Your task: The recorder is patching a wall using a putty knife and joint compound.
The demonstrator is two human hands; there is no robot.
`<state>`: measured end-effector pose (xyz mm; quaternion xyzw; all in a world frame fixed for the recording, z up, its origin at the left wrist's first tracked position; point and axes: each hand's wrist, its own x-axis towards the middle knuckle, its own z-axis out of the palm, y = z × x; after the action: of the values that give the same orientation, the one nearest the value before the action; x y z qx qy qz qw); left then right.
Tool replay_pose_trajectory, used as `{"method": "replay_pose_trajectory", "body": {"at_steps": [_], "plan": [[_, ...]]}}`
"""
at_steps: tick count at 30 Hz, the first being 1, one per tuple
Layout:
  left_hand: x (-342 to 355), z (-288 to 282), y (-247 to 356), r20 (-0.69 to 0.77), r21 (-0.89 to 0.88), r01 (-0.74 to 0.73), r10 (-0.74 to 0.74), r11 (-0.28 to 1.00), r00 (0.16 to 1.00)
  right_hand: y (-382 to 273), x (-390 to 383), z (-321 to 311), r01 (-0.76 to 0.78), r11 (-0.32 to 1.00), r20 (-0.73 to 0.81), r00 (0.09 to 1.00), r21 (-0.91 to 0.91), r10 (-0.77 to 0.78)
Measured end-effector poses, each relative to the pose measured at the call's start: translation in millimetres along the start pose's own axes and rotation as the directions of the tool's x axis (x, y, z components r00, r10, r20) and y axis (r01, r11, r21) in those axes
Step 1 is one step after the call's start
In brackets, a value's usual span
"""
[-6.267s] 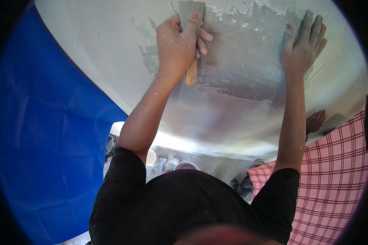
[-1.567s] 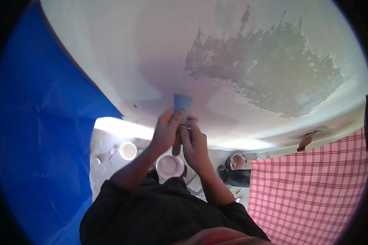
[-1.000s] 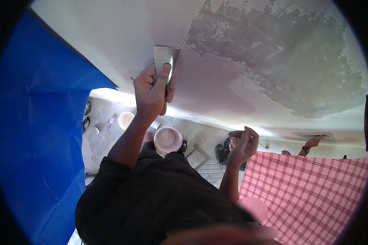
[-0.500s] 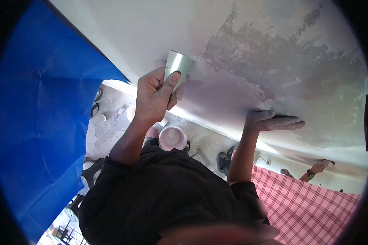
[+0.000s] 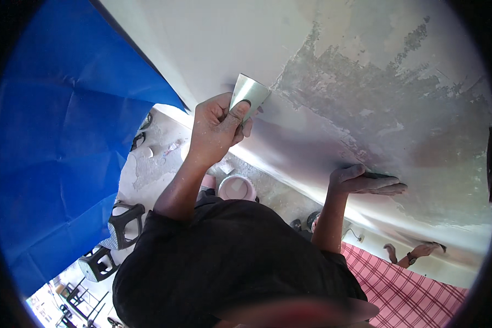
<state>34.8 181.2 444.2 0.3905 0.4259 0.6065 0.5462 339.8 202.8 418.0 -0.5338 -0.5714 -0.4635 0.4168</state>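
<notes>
My left hand [image 5: 216, 128] is closed around a scraper [image 5: 249, 91], with the thumb on the face of its shiny metal blade. The blade's wide edge points up and away from me, close to the wall [image 5: 333, 109]. Grey rough patches and smoother white plaster cover that wall. Farther right, my right hand [image 5: 369, 183] lies edge-on against the wall, its fingers stretched out together. A dark strip shows between its thumb and fingers; whether that is shadow or a thing under the palm, I cannot tell. White dust coats both hands.
A blue sheet [image 5: 65, 142] hangs at the left. Below me are a pinkish bucket [image 5: 251, 190] and a dark plastic stool [image 5: 127, 224]. At lower right, another person's hand [image 5: 425, 249] reaches the wall above a pink checked cloth [image 5: 410, 290].
The view has shifted a little, revealing more of the stools. My left hand with the scraper sits slightly right and lower in view. My right hand stays against the wall, slightly lower in view.
</notes>
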Motion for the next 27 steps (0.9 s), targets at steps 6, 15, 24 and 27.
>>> {"method": "replay_pose_trajectory", "body": {"at_steps": [6, 15, 24, 27], "plan": [[-1.7, 32.0, 63.6, -0.195, -0.086, -0.296, 0.275, 0.951, 0.941, 5.8, -0.8, -0.7, 0.013, 1.000, -0.010, 1.000, 0.019, -0.013], [-11.6, 16.8, -25.1, 0.039, -0.111, -0.017, 0.021, 0.994, 0.999, 10.2, -7.3, -1.2, -0.013, 0.999, -0.008, 1.000, 0.030, 0.013], [-0.8, 24.2, -16.3, -0.002, -0.006, -0.014, 0.014, 1.000, 1.000, 14.1, -7.2, 5.4, -0.003, 1.000, -0.015, 1.000, 0.028, 0.003], [-0.9, 27.7, -10.1, -0.017, 0.004, 0.004, -0.004, 1.000, 1.000, 15.8, -7.7, 4.0, -0.016, 0.998, 0.005, 1.000, 0.057, 0.015]]}}
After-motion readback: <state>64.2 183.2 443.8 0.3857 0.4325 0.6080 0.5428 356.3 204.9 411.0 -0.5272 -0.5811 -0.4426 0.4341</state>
